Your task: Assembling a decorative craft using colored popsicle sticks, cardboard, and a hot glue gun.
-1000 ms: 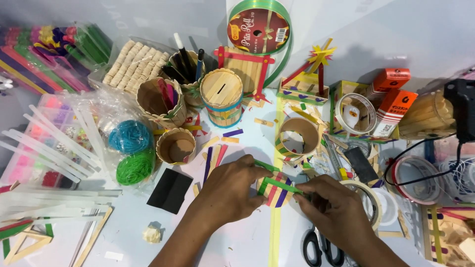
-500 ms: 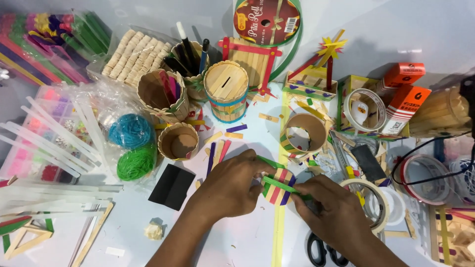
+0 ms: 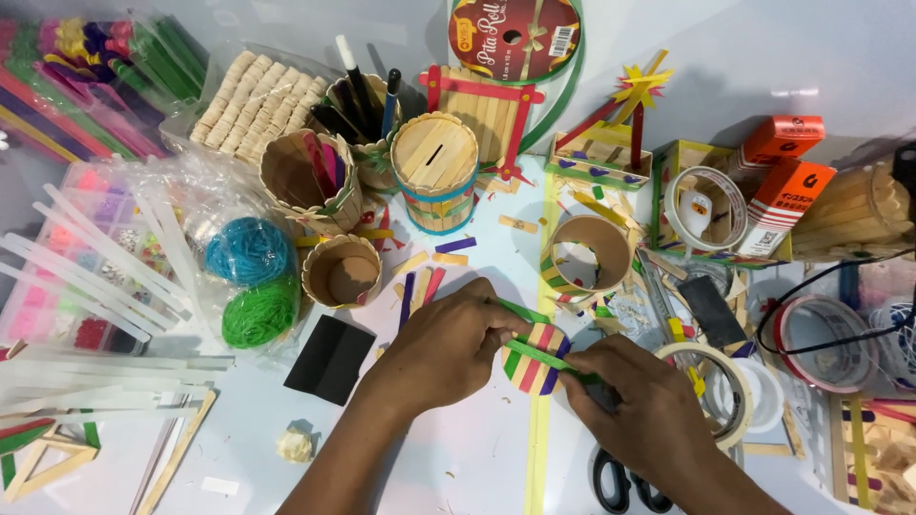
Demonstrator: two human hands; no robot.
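Both hands meet over a round disc of coloured sticks (image 3: 534,360) lying on the white table (image 3: 458,458), just in front of an open cardboard ring (image 3: 584,254). The left hand (image 3: 441,351) pinches one end of a green stick (image 3: 544,355) laid across the disc; the right hand (image 3: 637,410) pinches the other end, fingers closed on it. A second green stick (image 3: 520,311) juts out past the left fingertips. The likeliest fault is misalignment: uneven pressure from the two hands could swing the stick off its line across the stripes, or slide the disc on the smooth table. Too firm a press may bow or snap the thin stick. The surroundings are crowded: a tape roll (image 3: 718,389) touches the right hand's side and scissors (image 3: 618,482) lie just below the wrist, so a sweeping forearm could knock either, or scatter the loose stick offcuts (image 3: 420,277) nearby.
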